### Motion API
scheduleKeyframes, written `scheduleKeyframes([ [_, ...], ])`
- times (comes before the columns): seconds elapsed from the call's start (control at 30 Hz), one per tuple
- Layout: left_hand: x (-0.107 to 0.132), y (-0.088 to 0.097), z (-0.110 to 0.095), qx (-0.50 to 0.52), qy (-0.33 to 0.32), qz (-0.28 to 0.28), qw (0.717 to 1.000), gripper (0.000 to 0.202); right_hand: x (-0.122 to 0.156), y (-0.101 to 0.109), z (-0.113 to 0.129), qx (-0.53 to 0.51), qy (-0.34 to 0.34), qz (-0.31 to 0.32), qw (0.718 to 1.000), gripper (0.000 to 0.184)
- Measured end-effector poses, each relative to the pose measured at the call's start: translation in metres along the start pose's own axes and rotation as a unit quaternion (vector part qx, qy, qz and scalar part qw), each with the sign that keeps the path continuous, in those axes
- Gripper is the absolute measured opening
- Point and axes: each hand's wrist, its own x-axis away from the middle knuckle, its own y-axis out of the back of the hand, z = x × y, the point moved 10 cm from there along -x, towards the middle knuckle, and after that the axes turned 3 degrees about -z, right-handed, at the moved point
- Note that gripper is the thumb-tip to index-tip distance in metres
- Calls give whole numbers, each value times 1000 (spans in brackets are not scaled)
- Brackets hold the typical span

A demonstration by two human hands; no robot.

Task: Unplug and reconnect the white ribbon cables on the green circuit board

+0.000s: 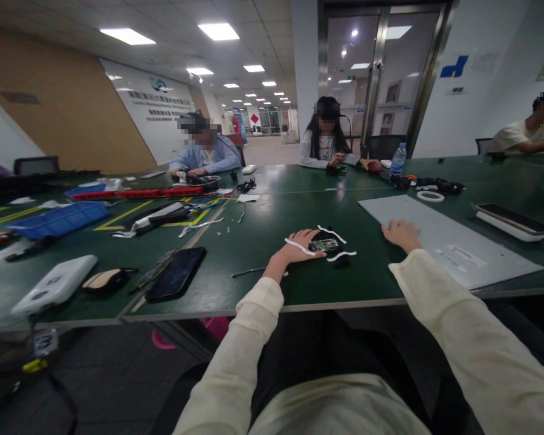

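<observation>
My left hand (299,244) lies flat on the green table (272,217), fingers stretched out beside a small circuit board (325,244). A white strip (300,246) crosses its fingers, and two more white strips (332,234) curl around the board. My right hand (401,232) rests open, palm down, on the near corner of a grey mat (448,241), holding nothing. Both arms wear cream sleeves.
A dark phone (176,273), a white box (54,285) and a thin metal tool (249,272) lie to the left. A blue tray (58,219) and red bar (136,193) sit farther left. Three people work at the far side. A water bottle (398,159) stands beyond.
</observation>
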Motion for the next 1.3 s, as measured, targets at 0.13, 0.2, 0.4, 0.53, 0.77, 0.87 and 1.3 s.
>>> scheduleKeyframes([
  [0.13,-1,6,-5,26,-31,-26,999,91,5,3,10,5,26,-4,1000,68],
  [0.2,-2,10,-6,36,-37,-43,998,92,8,3,15,5,40,-6,999,68],
  [0.4,0,25,-8,76,-34,-87,993,92,25,8,42,1,105,-26,994,65],
  [0.53,1,39,-6,120,-21,-131,984,85,41,11,65,4,150,-24,988,64],
  [0.77,3,51,-2,131,-19,-176,975,84,65,15,103,5,216,-22,976,64],
  [0.87,3,52,-2,129,-22,-184,974,82,77,17,117,1,251,-17,968,64],
  [1.3,7,60,3,108,-1,-204,973,82,139,63,166,-330,419,66,844,46],
])
